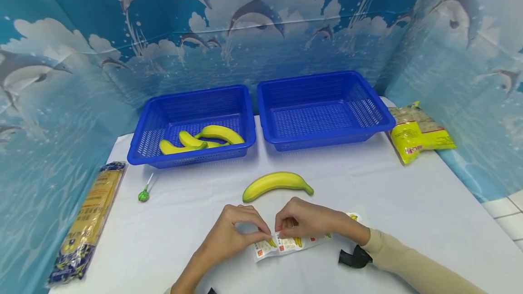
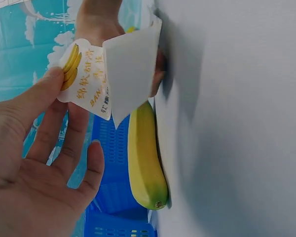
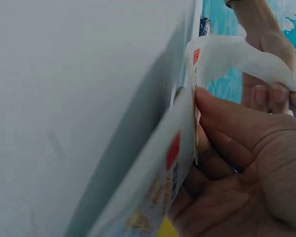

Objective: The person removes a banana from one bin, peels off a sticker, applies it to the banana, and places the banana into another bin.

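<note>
A strip of white banana labels (image 1: 264, 249), printed with yellow bananas and red squares, lies across the front of the table between both hands. My left hand (image 1: 234, 230) pinches the end label between thumb and fingers; in the left wrist view that label (image 2: 84, 79) is lifted, its remaining fingers loosely spread. Next to it, my right hand (image 1: 306, 219) pinches the strip at the neighbouring label, and the right wrist view shows the strip (image 3: 172, 153) bending up between the two hands. Just behind them a yellow banana (image 1: 278, 184) rests on the white cloth.
Behind stand two blue baskets: the left basket (image 1: 189, 160) holds several bananas (image 1: 222, 134), the right basket (image 1: 327, 139) nothing visible. A green lollipop (image 1: 143, 195) and a long noodle packet (image 1: 91, 212) lie left. A yellow bag (image 1: 422, 137) sits far right.
</note>
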Tool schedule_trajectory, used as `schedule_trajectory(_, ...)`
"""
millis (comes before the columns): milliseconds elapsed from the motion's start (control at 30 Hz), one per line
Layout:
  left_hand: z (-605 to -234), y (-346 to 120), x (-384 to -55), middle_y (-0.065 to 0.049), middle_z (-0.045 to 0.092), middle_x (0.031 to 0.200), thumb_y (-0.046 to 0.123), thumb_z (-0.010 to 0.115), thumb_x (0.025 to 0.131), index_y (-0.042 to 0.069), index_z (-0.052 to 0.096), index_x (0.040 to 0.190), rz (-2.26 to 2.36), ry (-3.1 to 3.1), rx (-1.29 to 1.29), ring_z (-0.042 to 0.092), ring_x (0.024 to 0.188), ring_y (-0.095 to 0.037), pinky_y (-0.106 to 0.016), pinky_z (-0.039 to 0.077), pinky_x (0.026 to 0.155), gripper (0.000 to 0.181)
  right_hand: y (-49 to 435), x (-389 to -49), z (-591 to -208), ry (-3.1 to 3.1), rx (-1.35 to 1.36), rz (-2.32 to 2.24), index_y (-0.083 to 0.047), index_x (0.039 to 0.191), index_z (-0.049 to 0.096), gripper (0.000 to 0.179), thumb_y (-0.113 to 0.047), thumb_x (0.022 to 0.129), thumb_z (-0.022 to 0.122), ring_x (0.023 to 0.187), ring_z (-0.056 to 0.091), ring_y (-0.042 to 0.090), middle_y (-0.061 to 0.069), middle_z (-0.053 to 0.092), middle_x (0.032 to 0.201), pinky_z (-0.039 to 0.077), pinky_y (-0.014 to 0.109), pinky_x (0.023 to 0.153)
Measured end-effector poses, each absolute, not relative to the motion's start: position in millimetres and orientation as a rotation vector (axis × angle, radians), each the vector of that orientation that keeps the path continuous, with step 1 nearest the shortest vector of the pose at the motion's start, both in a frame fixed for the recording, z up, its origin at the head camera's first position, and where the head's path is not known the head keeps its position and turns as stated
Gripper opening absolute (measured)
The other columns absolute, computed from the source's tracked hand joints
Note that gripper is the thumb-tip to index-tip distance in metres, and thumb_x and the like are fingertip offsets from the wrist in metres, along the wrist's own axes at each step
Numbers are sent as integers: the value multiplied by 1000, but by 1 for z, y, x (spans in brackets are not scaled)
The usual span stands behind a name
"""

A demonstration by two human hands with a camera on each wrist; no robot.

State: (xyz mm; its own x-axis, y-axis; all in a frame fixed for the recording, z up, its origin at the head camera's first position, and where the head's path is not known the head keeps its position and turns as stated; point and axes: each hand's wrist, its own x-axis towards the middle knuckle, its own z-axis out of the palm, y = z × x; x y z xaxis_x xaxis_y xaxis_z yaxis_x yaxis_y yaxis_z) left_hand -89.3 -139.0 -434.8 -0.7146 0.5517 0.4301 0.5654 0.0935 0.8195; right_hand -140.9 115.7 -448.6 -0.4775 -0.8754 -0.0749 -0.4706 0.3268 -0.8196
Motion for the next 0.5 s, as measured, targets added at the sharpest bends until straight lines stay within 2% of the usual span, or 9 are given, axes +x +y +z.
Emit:
schedule_trajectory(100, -431, -140, -90, 2, 81, 88, 6, 88, 90, 11, 84, 93, -1827, -2303, -1173, 75, 84, -10, -37, 64, 78, 7, 116, -140, -449, 2102, -1215, -1028, -11, 98, 83, 6, -6, 98, 80, 67, 53, -8, -14, 70, 79, 51, 15, 59)
schedule_trajectory(267, -426, -141, -92, 1, 81, 89, 8, 86, 92, 12, 83, 95, -1864, -2306, -1183, 76, 84, -12, -34, 64, 79, 6, 116, -138, -448, 2169, -1270, -1011, -12, 98, 85, 7, -7, 96, 82, 71, 53, -7, -15, 70, 81, 50, 15, 63)
schedule_trajectory(500, -423, -137, -94, 4, 80, 89, 9, 85, 94, 9, 83, 97, -1800, -2375, -1177, 73, 84, -8, -30, 64, 80, 4, 122, -136, -443, 2279, -1368, -1018, -15, 107, 87, 12, -11, 96, 82, 97, 68, -3, -13, 78, 99, 59, 22, 91)
